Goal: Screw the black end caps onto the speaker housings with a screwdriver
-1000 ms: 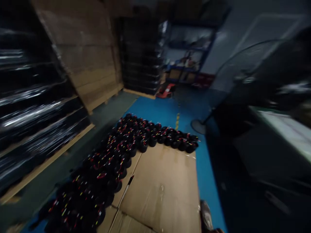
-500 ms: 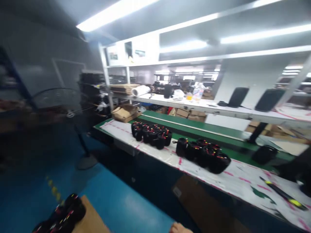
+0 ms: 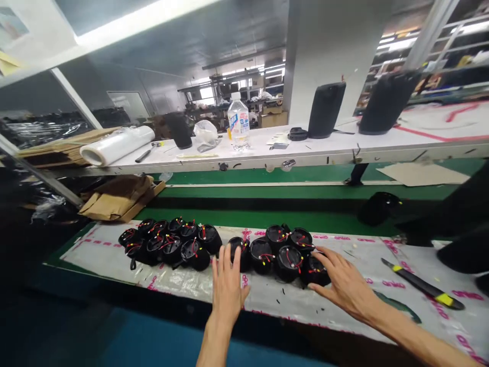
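Observation:
Black cylindrical speaker housings [image 3: 289, 262] stand upright in a group, with red and black wires and small connectors on their open tops. My left hand [image 3: 227, 283] is at the group's left end, fingers stretched and apart, by the leftmost housing [image 3: 240, 252]. At the other end my right hand [image 3: 346, 280] has its thumb and fingers spread about the rightmost housing [image 3: 318, 270]; it appears to touch its side. Neither hand is closed round a housing. A second group of similar housings [image 3: 171, 247] stands to the left on the plastic-covered bench [image 3: 183, 280].
A yellow-and-black utility knife [image 3: 424, 285] lies on the right of the bench. Behind runs a green belt [image 3: 229, 196]. The raised shelf [image 3: 255, 155] carries a film roll [image 3: 118, 145], a bottle [image 3: 239, 122] and tall black speakers [image 3: 326, 109]. A cardboard tray [image 3: 122, 199] sits at left.
My view has swung right and closer to the bench. Both hands now reach to the right group; earlier only part of one hand showed. Housings on cardboard at lower left have left view.

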The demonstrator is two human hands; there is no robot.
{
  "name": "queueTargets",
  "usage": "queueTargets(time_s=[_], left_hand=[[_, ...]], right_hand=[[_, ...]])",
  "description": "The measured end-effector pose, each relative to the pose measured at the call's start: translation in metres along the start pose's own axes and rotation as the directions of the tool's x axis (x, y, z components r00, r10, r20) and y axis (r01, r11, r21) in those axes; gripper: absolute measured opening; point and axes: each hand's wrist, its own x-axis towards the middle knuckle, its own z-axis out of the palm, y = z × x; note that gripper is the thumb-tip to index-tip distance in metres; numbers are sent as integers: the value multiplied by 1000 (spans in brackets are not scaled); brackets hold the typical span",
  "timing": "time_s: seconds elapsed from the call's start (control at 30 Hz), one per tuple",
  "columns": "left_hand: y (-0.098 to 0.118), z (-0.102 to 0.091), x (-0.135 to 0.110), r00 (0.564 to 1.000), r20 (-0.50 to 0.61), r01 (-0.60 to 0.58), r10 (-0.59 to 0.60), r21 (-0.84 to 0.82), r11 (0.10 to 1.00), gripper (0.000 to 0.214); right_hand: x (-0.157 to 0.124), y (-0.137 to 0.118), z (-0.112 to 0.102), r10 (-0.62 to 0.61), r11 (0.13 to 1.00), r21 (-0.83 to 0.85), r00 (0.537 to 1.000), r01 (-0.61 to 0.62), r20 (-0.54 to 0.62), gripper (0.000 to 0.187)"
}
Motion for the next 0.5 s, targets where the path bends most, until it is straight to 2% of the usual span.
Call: queueTargets(time_s=[0.07,0.17,0.33,0.5], left_hand=[[-5,2,50,988,102,-127,120,67,990,112],[-15,15,90,938,257,-259,234,68,964,108],[-26,33,99,893,306,-357,330,33,934,74],[-26,26,95,838,313,-477,448,21,879,80]], right_hand=[[-2,0,7,-6,1000,15,1000,5,26,59],[-2,-3,9,-48,998,49,998,46,41,52],[10,3,17,-148,989,20,988,148,50,42],[12,16,34,-265,962,79,963,261,50,41]])
